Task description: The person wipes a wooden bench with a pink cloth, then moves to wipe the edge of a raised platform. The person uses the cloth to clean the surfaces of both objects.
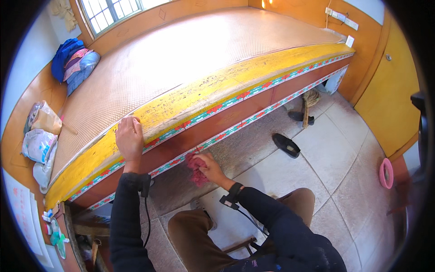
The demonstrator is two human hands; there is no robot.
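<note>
My left hand point(129, 137) rests on the worn yellow wooden edge point(190, 98) of a raised bed platform, with its fingers bent over the top. Lower down, my right hand point(211, 167) grips a crumpled pinkish-red cloth point(197, 171). The cloth touches or hangs close to the bottom of the reddish-brown front panel point(251, 112), which bears a floral tile border point(217, 137) in teal and red. Both my wrists wear dark bands with cabled devices. A woven mat point(112, 112) covers the platform, washed out by glare in its middle.
Folded clothes point(76, 64) and plastic bags point(40, 142) lie at the platform's left end. Black shoes point(286, 145) and a straw broom point(307, 105) are on the tiled floor point(343, 163). A pink basin point(386, 173) stands right, near a yellow door point(390, 91). Small items sit on a cabinet point(69, 234) at lower left.
</note>
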